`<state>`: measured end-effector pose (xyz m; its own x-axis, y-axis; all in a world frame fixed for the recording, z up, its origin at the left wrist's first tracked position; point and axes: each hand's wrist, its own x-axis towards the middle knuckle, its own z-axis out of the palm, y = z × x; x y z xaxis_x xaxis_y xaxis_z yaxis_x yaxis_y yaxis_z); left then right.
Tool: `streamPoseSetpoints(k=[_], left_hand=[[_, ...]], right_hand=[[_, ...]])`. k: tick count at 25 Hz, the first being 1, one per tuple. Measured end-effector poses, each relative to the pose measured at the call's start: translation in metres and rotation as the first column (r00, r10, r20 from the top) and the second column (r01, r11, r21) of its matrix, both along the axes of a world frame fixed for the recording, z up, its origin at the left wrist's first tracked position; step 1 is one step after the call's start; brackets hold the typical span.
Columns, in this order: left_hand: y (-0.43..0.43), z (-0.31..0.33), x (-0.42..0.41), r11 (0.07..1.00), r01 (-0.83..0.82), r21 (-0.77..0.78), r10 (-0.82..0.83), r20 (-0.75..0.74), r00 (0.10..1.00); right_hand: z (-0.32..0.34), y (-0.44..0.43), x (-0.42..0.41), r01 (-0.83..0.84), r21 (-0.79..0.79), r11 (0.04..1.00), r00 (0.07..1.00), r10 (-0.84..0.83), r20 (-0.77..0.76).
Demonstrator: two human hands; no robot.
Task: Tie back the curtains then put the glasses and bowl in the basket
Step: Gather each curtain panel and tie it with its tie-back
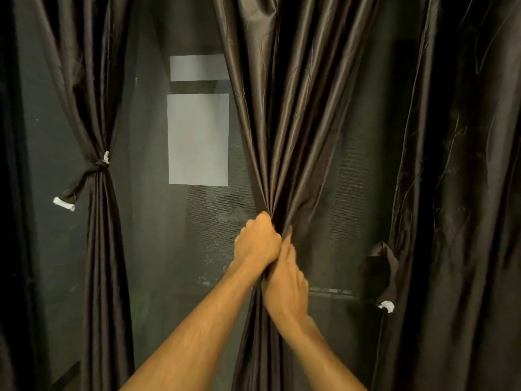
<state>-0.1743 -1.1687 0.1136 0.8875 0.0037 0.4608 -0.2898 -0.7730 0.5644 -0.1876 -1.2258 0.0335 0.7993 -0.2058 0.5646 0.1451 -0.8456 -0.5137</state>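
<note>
On the left side of the window (158,221), the left curtain (98,249) already hangs gathered and bound by a knot (99,165) in its tie, so that half of the first step looks done. The right curtain (296,122) is only part way there: its folds are drawn into a bunch at the two hands, but nothing binds them yet.

The left hand (258,241) has its fingers curled tight round the bunch. The right hand (284,283), just below and touching it, seems to clasp the same folds, though blur and cloth hide most of its fingers. The loose tie (380,263) for this side dangles to the right, apart from both hands, and by my reckoning it must be fetched and wrapped next.

Glasses, bowl and basket are nowhere in view, so that second part appears untouched. Whether the dark cloth (465,193) at the far right belongs to the same curtain I cannot tell. Beyond the window's mesh, little shows besides two pale sheets (197,139).
</note>
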Motion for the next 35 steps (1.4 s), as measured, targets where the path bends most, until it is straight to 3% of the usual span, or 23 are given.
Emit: streamPoseSetpoints(k=[3,6,9,11,14,18,21,25,31,33,35], left_hand=[[0.001,0.002,0.003,1.0,0.01,0.003,-0.01,-0.044,0.999],[0.006,0.007,0.001,0.996,0.072,-0.046,-0.076,-0.113,0.991],[0.006,0.005,-0.006,0.999,0.051,0.004,-0.05,-0.091,0.995],[0.006,0.002,-0.007,1.0,0.02,0.011,-0.02,-0.016,1.0],[0.006,0.001,-0.007,1.0,0.017,-0.018,-0.017,0.019,1.0],[0.003,0.001,-0.015,1.0,0.028,0.0,-0.028,0.022,0.999],[0.001,-0.001,-0.019,0.999,0.032,0.03,-0.033,0.046,0.998],[-0.002,-0.004,-0.019,1.0,-0.006,0.006,0.006,0.082,0.997],[-0.001,-0.006,-0.018,0.998,-0.057,-0.015,0.057,0.059,0.997],[-0.001,-0.004,-0.017,0.995,-0.077,-0.055,0.079,0.025,0.997],[0.003,-0.004,-0.006,0.985,-0.057,-0.161,0.041,-0.101,0.994]], right_hand=[[0.001,0.01,0.004,0.039,-0.176,0.984,0.994,-0.057,-0.093],[-0.003,0.016,0.005,0.087,-0.214,0.973,0.995,-0.095,-0.03],[-0.007,0.019,0.006,-0.003,-0.264,0.964,0.993,-0.029,-0.117],[-0.009,0.015,0.003,-0.067,-0.176,0.982,0.996,0.055,-0.072],[-0.015,0.008,-0.012,-0.195,0.124,0.973,0.979,0.186,0.083],[-0.004,0.003,-0.015,-0.171,0.273,0.947,0.982,0.142,0.122],[0.012,0.0,-0.005,-0.137,0.288,0.948,0.988,0.112,0.104],[0.014,0.007,-0.005,-0.175,0.19,0.966,0.982,0.185,-0.038],[0.021,0.009,-0.005,-0.115,0.121,0.986,0.986,0.128,-0.108],[0.02,0.008,-0.006,-0.073,0.107,0.992,0.994,0.081,-0.079],[0.02,0.009,-0.009,-0.042,0.09,0.995,0.997,0.048,-0.063]])
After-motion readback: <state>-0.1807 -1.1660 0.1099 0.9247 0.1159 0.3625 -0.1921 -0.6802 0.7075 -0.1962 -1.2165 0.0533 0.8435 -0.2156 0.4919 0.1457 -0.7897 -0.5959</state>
